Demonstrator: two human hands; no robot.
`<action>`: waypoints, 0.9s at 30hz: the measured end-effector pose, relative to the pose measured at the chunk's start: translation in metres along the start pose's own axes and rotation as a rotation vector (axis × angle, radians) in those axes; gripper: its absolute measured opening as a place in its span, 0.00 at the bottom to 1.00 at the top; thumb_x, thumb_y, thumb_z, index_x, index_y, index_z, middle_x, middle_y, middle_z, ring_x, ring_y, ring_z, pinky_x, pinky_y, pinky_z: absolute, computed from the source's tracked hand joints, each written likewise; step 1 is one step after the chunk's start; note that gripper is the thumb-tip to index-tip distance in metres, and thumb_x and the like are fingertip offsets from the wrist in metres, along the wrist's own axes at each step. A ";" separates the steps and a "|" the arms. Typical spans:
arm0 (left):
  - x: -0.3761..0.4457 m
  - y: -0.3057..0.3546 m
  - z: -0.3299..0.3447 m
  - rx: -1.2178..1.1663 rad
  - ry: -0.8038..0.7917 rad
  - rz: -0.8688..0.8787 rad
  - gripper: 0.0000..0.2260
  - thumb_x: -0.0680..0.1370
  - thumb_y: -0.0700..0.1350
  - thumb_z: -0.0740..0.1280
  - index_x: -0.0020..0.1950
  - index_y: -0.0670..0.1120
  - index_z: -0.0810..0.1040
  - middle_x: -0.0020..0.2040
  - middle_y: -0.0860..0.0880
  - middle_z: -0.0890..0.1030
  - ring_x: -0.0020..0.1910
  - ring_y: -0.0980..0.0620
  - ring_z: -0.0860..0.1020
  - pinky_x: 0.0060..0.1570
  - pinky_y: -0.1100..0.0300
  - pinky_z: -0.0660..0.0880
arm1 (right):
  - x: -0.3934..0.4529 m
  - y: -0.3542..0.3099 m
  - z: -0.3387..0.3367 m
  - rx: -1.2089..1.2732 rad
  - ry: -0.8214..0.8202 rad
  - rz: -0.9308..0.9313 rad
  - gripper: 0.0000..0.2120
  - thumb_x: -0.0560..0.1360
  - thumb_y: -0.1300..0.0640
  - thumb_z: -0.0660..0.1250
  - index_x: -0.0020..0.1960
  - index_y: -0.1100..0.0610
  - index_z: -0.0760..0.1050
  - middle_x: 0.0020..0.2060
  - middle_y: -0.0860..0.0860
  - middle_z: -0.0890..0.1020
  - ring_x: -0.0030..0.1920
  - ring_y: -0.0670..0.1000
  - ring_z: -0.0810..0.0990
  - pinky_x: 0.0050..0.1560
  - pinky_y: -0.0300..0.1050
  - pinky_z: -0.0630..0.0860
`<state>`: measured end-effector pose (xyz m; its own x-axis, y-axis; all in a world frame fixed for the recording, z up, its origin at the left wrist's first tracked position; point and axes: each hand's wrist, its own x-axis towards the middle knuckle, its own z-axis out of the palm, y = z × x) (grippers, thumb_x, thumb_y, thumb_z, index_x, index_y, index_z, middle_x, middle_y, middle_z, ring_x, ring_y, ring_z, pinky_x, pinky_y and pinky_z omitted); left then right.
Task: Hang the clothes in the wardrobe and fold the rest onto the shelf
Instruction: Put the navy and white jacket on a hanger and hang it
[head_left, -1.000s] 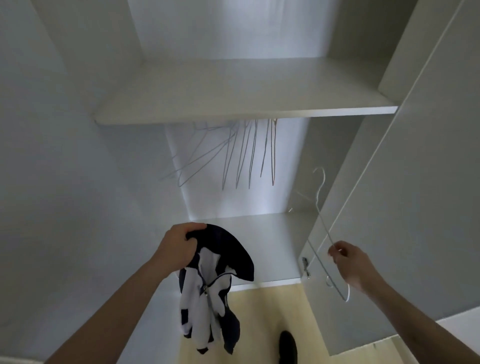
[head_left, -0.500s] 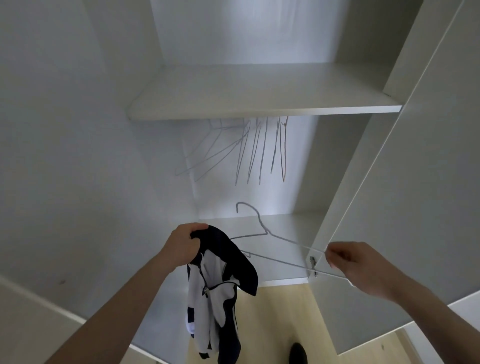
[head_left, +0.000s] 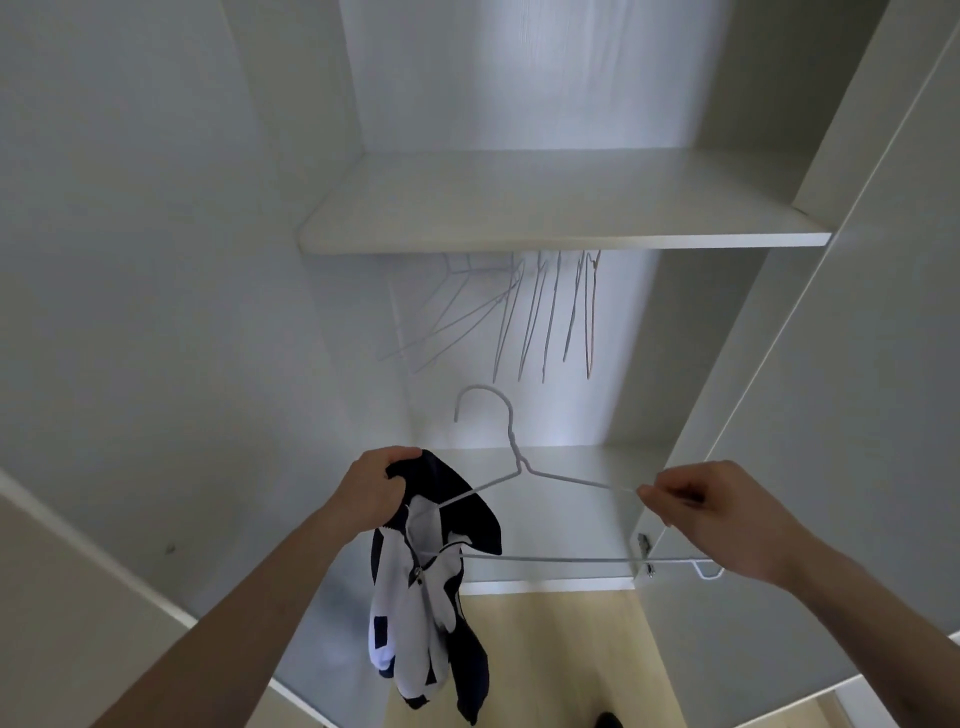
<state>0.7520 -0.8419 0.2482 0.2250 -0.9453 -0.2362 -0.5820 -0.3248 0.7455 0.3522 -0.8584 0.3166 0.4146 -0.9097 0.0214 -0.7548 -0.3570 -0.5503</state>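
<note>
My left hand (head_left: 371, 493) grips the top of a dark navy and white zip jacket (head_left: 431, 587), which hangs down limp below it. My right hand (head_left: 717, 514) pinches the right shoulder of a white wire hanger (head_left: 545, 559). The hanger lies nearly level in front of the wardrobe, hook up, and its left end reaches into the jacket's collar opening. Above, a white shelf (head_left: 561, 208) spans the wardrobe.
Several bare wire hangers (head_left: 530, 317) hang under the shelf; their rail is hidden. The open wardrobe door (head_left: 831, 364) stands close on the right, its hinge by my right hand. The wardrobe floor (head_left: 566, 519) lies behind the hanger, wood flooring below.
My right hand swung the hanger from upright at the door to level and leftward, its left end now entering the jacket. My left hand kept holding the jacket.
</note>
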 end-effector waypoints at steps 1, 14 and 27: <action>0.000 0.004 0.000 -0.010 -0.002 0.016 0.26 0.77 0.31 0.57 0.70 0.50 0.77 0.69 0.48 0.78 0.62 0.51 0.78 0.64 0.61 0.74 | 0.002 0.000 0.002 0.005 -0.002 -0.005 0.24 0.80 0.42 0.64 0.34 0.58 0.67 0.24 0.48 0.63 0.26 0.46 0.62 0.32 0.43 0.63; -0.016 0.086 -0.007 -0.424 0.027 0.210 0.27 0.77 0.28 0.58 0.60 0.57 0.83 0.58 0.58 0.83 0.49 0.61 0.83 0.45 0.66 0.79 | 0.022 -0.013 0.039 0.021 0.225 0.001 0.20 0.78 0.43 0.66 0.31 0.47 0.67 0.23 0.48 0.63 0.25 0.50 0.64 0.30 0.45 0.65; -0.047 0.104 0.015 -0.105 -0.032 0.326 0.27 0.81 0.40 0.66 0.79 0.53 0.65 0.68 0.55 0.76 0.59 0.49 0.81 0.47 0.74 0.73 | 0.018 0.009 0.091 0.635 0.550 0.257 0.31 0.78 0.53 0.73 0.31 0.54 0.52 0.27 0.50 0.54 0.30 0.49 0.54 0.30 0.42 0.52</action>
<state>0.6693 -0.8316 0.3280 0.0149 -0.9999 0.0075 -0.5350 -0.0017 0.8448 0.3992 -0.8587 0.2361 -0.1569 -0.9773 0.1424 -0.2982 -0.0906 -0.9502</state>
